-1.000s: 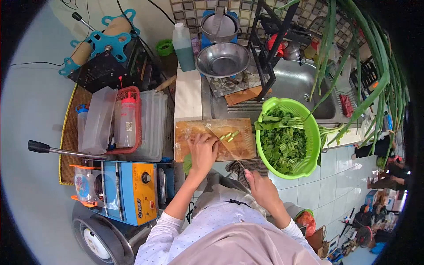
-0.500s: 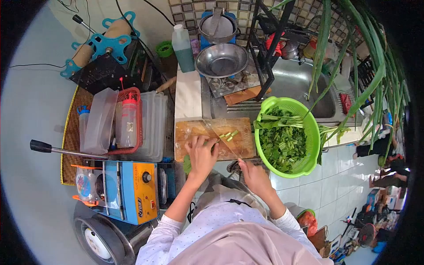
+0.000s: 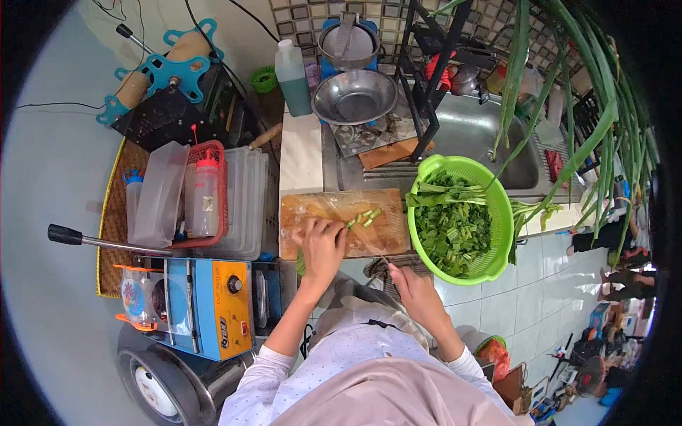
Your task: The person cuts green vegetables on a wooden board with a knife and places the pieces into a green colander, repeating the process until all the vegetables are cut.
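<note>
A wooden cutting board [image 3: 302, 206] lies on the counter in front of me. My left hand [image 3: 323, 248] presses down on it with curled fingers, holding leafy greens [image 3: 300, 263] whose leaf hangs over the board's near edge. Several short cut stem pieces [image 3: 366, 216] rest just right of those fingertips. In my right hand [image 3: 418, 292], off the board's near right corner, is the handle of a knife [image 3: 374, 248]. Its blade slants up and left across the board beside the stem pieces, blurred by motion. To the right stands a green colander [image 3: 507, 234] full of chopped greens.
A metal bowl [image 3: 355, 99] and a bottle of green liquid [image 3: 294, 82] stand behind the board. The sink [image 3: 469, 117] is at the back right, near a black rack [image 3: 423, 71]. Long green leaves [image 3: 604, 106] hang at right. Left are plastic containers [image 3: 158, 195] and a cup sealer [image 3: 231, 309].
My right hand has drawn the knife slightly toward me and to the right. My left hand stays on the greens, almost unmoved.
</note>
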